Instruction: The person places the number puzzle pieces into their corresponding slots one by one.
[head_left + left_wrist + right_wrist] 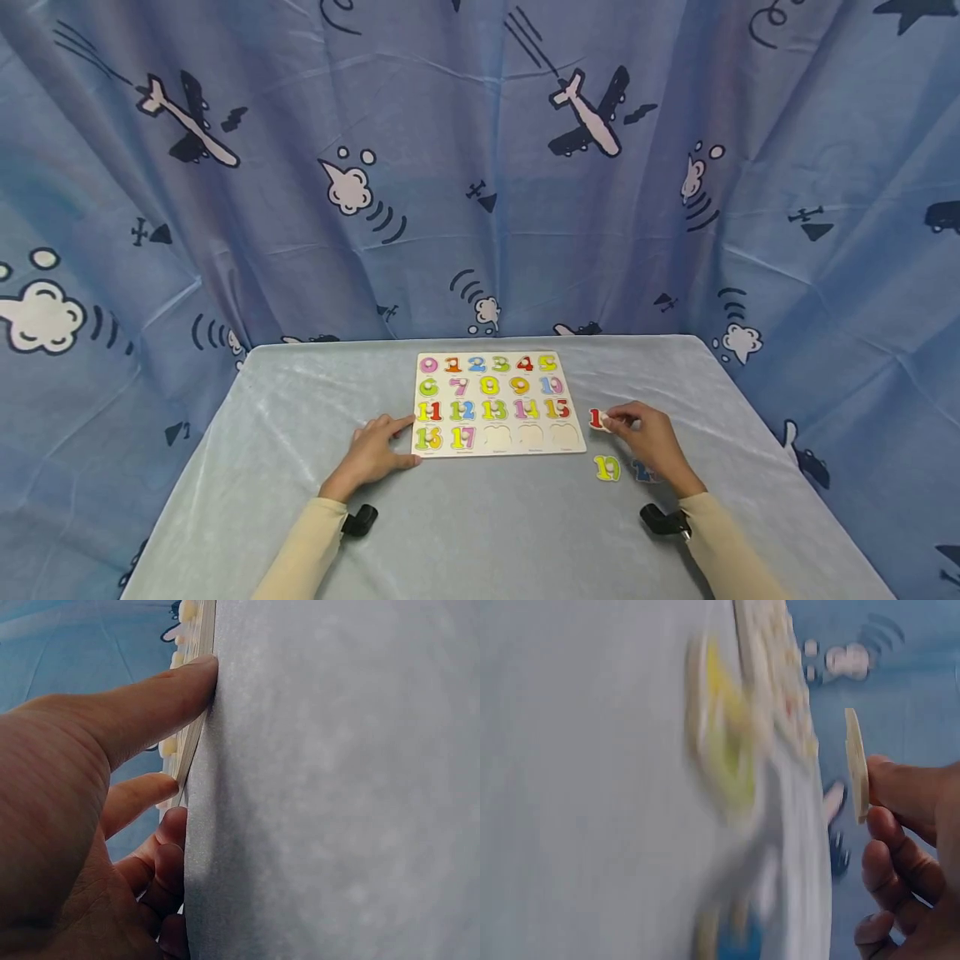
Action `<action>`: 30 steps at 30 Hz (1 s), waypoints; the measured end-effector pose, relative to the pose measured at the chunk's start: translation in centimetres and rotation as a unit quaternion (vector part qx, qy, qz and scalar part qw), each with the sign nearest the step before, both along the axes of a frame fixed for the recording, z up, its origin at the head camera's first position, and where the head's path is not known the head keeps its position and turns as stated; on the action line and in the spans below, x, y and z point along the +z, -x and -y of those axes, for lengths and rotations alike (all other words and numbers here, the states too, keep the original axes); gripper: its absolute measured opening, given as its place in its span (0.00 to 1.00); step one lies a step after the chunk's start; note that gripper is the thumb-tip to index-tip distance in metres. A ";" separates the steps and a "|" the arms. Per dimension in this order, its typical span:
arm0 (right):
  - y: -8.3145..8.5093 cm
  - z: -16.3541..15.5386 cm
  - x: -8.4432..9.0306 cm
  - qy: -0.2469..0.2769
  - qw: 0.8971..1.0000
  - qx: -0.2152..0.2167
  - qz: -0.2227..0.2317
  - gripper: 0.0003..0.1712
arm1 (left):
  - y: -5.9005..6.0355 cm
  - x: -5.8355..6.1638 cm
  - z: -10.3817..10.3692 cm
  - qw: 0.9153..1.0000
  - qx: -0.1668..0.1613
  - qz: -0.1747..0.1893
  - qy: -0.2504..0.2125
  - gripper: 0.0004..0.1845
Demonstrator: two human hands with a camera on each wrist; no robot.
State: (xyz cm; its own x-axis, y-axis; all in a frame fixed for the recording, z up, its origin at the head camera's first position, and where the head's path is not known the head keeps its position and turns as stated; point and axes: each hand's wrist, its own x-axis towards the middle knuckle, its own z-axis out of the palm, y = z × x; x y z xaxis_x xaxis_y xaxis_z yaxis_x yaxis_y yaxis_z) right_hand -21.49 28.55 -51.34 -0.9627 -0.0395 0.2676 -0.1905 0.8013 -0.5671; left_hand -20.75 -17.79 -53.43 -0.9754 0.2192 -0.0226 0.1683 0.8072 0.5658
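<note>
Nearest us, two cream sleeves come in over the table's [247, 467] near edge, and from there we work across. On the left lies a broad bare stretch of grey cloth. Our left hand [372, 455] rests flat on it with fingers straight and slightly spread; the forefinger [161, 694] presses against the left edge of the board [496, 450] (the left wrist view shows the fingertip right at the board's rim).

On the board, which lies flat at the table's middle, we see numbers 0 to 17 seated in rows, while three hollows [530, 435] at the right end of the bottom row stand open.

Just right of the board's right edge, our right hand [651, 442] pinches a red piece [597, 419] between thumb and fingertips; the right wrist view, blurred, shows it held on edge, off the cloth. A yellow 19 [607, 468] lies flat below that hand, near the board's lower right corner, and a blue piece [643, 472] sits beside it, half hidden under the wrist. Beyond these the cloth runs bare to the table's right edge.
</note>
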 end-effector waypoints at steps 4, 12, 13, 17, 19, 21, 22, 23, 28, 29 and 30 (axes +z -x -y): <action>0.4 3.3 0.4 0.012 0.999 0.034 -0.002 0.08 | 0.1 0.0 -0.1 1.000 -0.002 0.003 0.000 0.40; 0.9 8.8 0.3 0.055 0.995 0.088 -0.003 0.06 | 0.2 0.1 -0.2 1.000 -0.001 0.002 -0.003 0.41; 1.0 9.4 0.1 0.057 0.994 0.096 -0.007 0.06 | 0.2 0.2 -0.2 1.000 -0.001 0.001 -0.004 0.41; 1.2 11.3 -0.6 0.062 0.990 0.124 -0.015 0.06 | 0.1 0.2 -0.2 1.000 0.000 0.001 -0.005 0.41; 1.2 12.1 -0.9 0.058 0.989 0.132 -0.007 0.06 | 0.1 0.2 -0.2 1.000 0.000 0.000 -0.006 0.41; 1.2 12.8 -1.2 0.051 0.989 0.138 0.003 0.05 | 0.1 0.2 -0.2 1.000 0.001 0.001 -0.006 0.41; 1.2 13.1 -1.3 0.046 0.989 0.139 0.010 0.05 | 0.1 0.1 -0.2 1.000 0.002 0.002 -0.006 0.41; 1.2 13.4 -1.4 0.042 0.989 0.140 0.016 0.05 | 0.1 0.1 -0.2 1.000 0.002 0.002 -0.006 0.41; 1.2 14.5 -1.9 0.024 0.988 0.147 0.031 0.05 | 0.0 0.0 -0.1 1.000 0.003 0.004 -0.006 0.41; 1.3 14.6 -2.0 0.022 0.988 0.149 0.032 0.05 | 0.0 0.1 -0.1 1.000 0.003 0.003 -0.006 0.41; 1.3 14.7 -2.1 0.020 0.988 0.151 0.033 0.05 | -0.1 0.1 -0.1 1.000 0.003 0.003 -0.005 0.41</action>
State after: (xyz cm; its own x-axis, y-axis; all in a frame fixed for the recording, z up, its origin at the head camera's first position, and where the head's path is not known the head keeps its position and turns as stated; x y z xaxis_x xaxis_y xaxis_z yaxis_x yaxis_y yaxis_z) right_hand -22.82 13.85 -53.40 -0.9242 -0.3177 0.2120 -0.3788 0.6908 -0.6159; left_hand -20.70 -17.70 -53.37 -0.9766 0.2133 -0.0260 0.1598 0.8020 0.5756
